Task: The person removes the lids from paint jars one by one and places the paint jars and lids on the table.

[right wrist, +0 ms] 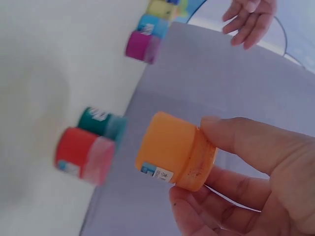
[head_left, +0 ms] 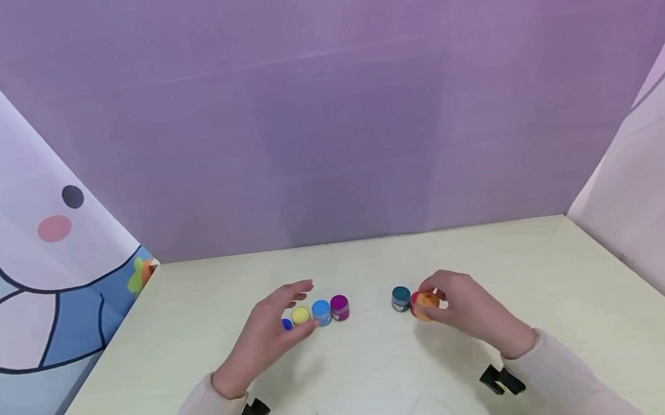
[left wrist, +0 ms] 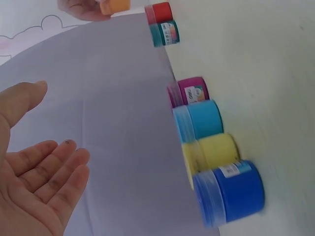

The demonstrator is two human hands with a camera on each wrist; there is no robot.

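Note:
My right hand (head_left: 468,306) pinches a small orange paint jar (right wrist: 167,147) by its lid, between thumb and fingers. The jar is lifted off the table, as the right wrist view shows. Beside it stand a red jar (right wrist: 78,152) and a dark green jar (head_left: 400,298), close together. My left hand (head_left: 267,324) hovers with fingers extended and nothing in its grasp. Near it, a row holds a purple jar (head_left: 340,307), a light blue jar (head_left: 321,312), a yellow jar (left wrist: 212,153) and a dark blue jar (left wrist: 241,191), which the left hand partly hides in the head view.
The jars are on a pale table (head_left: 373,372), with a gap between the two groups. A plain purple backdrop (head_left: 350,135) rises behind the table. Cartoon-printed panels (head_left: 29,254) flank the left side, and a pale panel (head_left: 651,211) borders the right.

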